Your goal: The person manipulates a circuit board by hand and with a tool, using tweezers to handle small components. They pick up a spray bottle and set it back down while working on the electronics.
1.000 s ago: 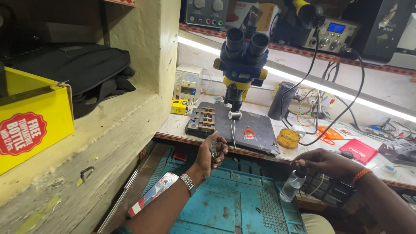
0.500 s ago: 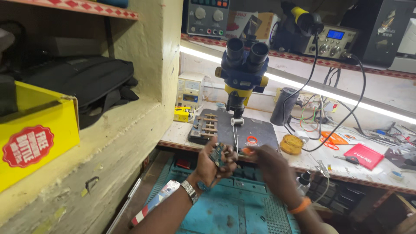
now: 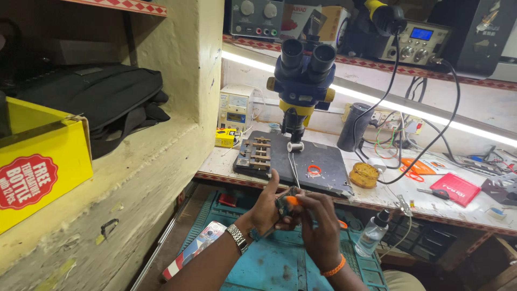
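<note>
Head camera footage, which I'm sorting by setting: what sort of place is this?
Probably an electronics repair bench: a stereo microscope over a dark work mat, bench instruments with dials on the shelf, and both hands working on a small part.

A pale yellow plastered wall with a chipped, stained ledge stands at the left, holding a black bag and a yellow cardboard box in its recess. A white workbench edged with red patterned trim runs across the room, lit by a bright strip light under an upper shelf of electronic instruments. A blue and yellow stereo microscope rises over a dark mat.
</note>
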